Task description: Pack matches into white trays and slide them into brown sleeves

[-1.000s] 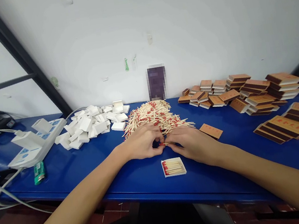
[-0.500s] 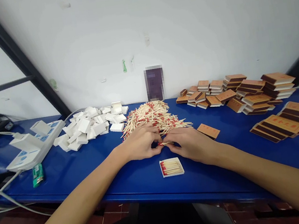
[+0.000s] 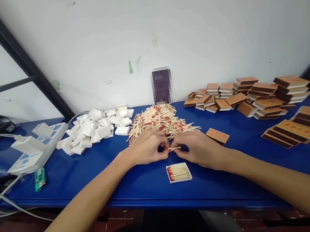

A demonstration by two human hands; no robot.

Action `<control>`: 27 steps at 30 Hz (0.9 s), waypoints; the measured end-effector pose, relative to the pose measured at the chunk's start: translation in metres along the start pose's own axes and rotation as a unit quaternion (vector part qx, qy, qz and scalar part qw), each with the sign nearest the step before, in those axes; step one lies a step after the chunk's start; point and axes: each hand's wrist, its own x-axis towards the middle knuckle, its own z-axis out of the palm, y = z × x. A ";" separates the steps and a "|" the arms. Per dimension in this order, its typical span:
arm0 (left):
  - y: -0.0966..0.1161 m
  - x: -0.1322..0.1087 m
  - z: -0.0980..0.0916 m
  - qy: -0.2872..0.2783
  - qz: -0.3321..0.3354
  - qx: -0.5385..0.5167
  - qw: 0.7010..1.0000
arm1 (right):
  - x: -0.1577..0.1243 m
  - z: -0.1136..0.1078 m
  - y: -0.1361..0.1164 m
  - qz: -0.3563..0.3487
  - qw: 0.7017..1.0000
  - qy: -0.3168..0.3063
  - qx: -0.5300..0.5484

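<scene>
My left hand [image 3: 150,147] and my right hand [image 3: 193,147] meet fingertip to fingertip in front of a heap of red-tipped matches [image 3: 155,118]. Between them are a few matches [image 3: 174,148], their red heads toward the left hand and pale sticks toward the right. Both hands are closed in a pinch on these; exactly how many is hidden by the fingers. Just below, a white matchbox tray [image 3: 190,173] lies on the blue table, holding a layer of matches with heads to the left. A flat orange matchbox sleeve [image 3: 218,136] rests beside my right hand.
White empty trays [image 3: 88,129] are piled at the back left, near a power strip [image 3: 35,152] and a green packet [image 3: 40,179]. Filled-out orange matchboxes [image 3: 263,95] stack at the back right, with flat sleeves [image 3: 295,129] in front. A dark pixelated item [image 3: 162,86] stands against the wall.
My hands keep nearly the same place, pinching the matches, which now lie straighter between the fingers. The whole view has shifted slightly; the tray of matches stays put.
</scene>
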 end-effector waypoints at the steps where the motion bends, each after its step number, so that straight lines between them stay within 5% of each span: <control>1: 0.000 0.000 -0.001 0.001 0.001 -0.003 1.000 | 0.000 -0.001 -0.001 0.006 1.000 -0.002 0.006; 9: 0.010 -0.005 -0.013 0.002 0.020 -0.079 0.997 | -0.002 -0.023 -0.020 0.065 0.992 -0.043 0.097; 15: 0.015 -0.009 -0.024 -0.031 0.076 -0.172 0.982 | -0.008 -0.037 -0.036 0.082 0.977 -0.129 0.149; 27: 0.009 -0.007 -0.016 -0.031 0.033 -0.032 0.998 | -0.010 -0.033 -0.045 0.033 0.981 -0.185 0.053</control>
